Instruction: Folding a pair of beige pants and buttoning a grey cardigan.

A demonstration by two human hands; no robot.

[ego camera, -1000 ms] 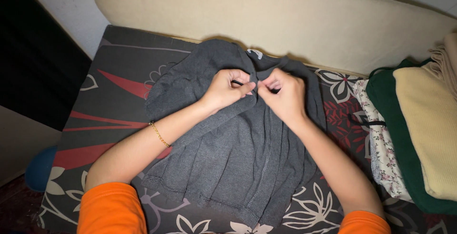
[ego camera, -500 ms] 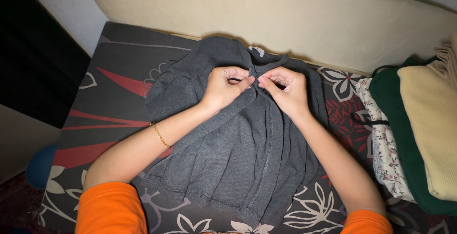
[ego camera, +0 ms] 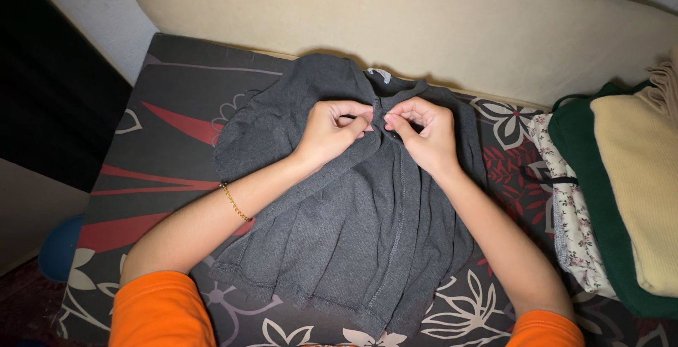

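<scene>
A cushioned seat point(ego camera: 162, 128) covered in dark grey fabric printed with red leaf shapes and pale outlined flowers is seen from above, backed by a smooth cream upholstered backrest point(ego camera: 424, 22) with a rounded corner; a dark wall panel is visible at the far left and a blue rounded object point(ego camera: 56, 248) sits low beside the seat. A dark grey knitted garment point(ego camera: 353, 227) is spread across the middle of the seat, its fine ribbed knit gathered into soft lengthwise folds, with a stitched seam running down the front and a pale label showing at the neckline. At the right edge a stack of folded clothes is piled: a white floral-print piece point(ego camera: 568, 220), a dark green one point(ego camera: 600, 206) and a pale yellow knit point(ego camera: 643, 177) on top. The left hand point(ego camera: 330, 134) and the right hand point(ego camera: 424, 134) are brought close together just below the neckline, fingers curled, and the fabric at the front opening is pinched between thumb and fingertips of each. A thin gold chain bracelet point(ego camera: 235, 202) is worn on the left wrist, and orange sleeves point(ego camera: 159, 312) are seen at the bottom.
</scene>
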